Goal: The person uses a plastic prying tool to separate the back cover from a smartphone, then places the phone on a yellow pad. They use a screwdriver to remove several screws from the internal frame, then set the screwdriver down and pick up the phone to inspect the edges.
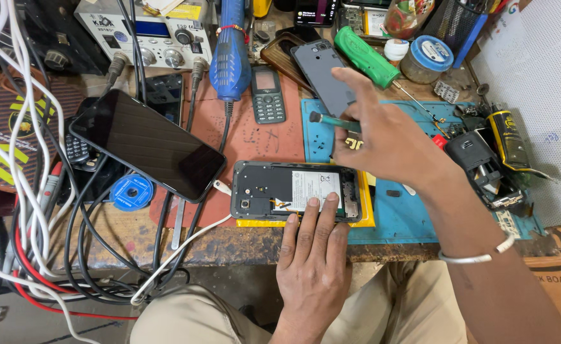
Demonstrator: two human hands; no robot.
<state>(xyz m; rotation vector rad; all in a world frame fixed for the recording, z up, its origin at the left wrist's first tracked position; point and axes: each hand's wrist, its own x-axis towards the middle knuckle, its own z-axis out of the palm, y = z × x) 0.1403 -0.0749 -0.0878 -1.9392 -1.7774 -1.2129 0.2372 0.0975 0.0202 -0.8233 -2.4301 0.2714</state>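
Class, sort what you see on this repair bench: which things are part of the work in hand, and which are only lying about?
In use:
opened black phone with its back off, pressed by the left hand
small teal-handled screwdriver, held in the right hand

Lying about:
large black smartphone, screen dark
small grey keypad phone
blue hot-air gun
green-handled screwdriver

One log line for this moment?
left hand: steadies opened phone | right hand: holds small screwdriver above it | blue mat beneath
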